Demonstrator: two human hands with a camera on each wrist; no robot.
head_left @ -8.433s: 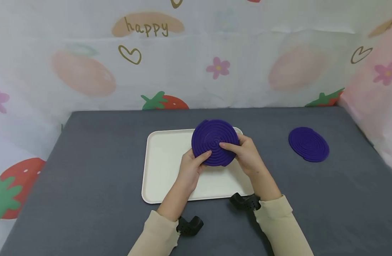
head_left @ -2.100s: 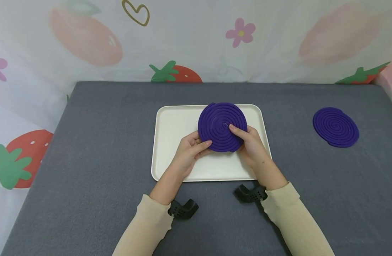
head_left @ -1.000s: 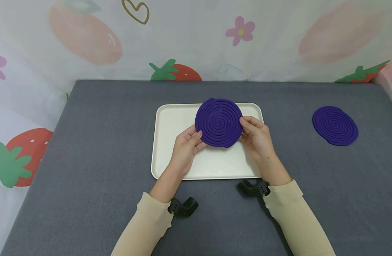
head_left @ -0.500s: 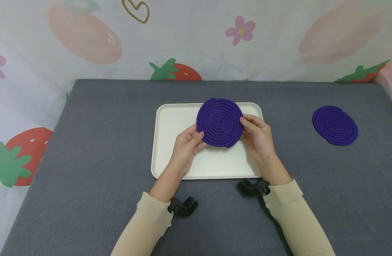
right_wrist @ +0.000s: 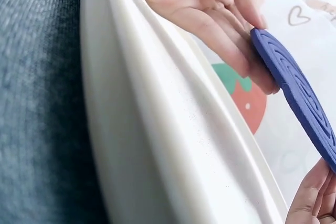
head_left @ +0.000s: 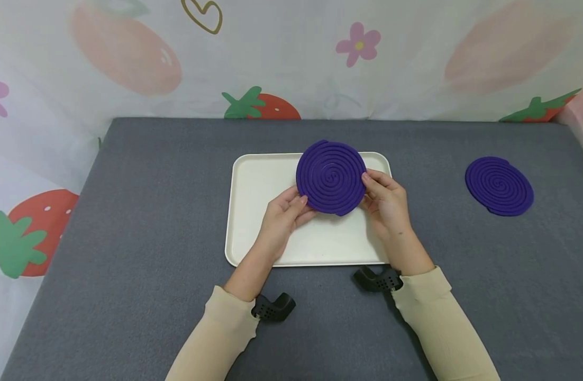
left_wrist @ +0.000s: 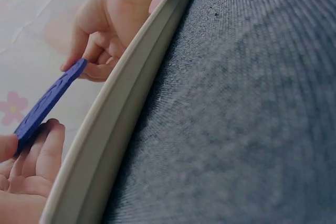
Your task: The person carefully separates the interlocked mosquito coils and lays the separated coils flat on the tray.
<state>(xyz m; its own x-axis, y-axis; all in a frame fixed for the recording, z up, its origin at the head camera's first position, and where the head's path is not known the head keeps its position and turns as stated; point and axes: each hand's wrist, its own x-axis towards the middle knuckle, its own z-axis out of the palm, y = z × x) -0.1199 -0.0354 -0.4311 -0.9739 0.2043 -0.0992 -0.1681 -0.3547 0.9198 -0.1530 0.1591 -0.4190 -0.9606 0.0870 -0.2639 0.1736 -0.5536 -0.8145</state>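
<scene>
Both hands hold a round purple spiral coaster (head_left: 331, 178) over the white tray, its coiled face toward the head camera. My left hand (head_left: 281, 219) pinches its lower left edge, thumb on the face and fingers behind. At the right edge, my right hand (head_left: 385, 206) pinches the rim between thumb and fingers. The left wrist view shows the coaster (left_wrist: 50, 100) nearly edge-on and tilted between the two hands. In the right wrist view the coaster (right_wrist: 299, 98) is raised above the tray's rim. A second, matching purple coaster (head_left: 499, 186) lies flat at the right.
The white rectangular tray (head_left: 253, 211) lies on the grey cloth-covered table (head_left: 153, 227) beneath the hands. Black wrist devices (head_left: 273, 307) sit at both cuffs. A patterned curtain (head_left: 291, 58) hangs behind the table's far edge.
The head view has tilted downward since the first frame. My right thumb has moved from the coaster's face out to its rim. Lately the held coaster has shifted slightly right and up.
</scene>
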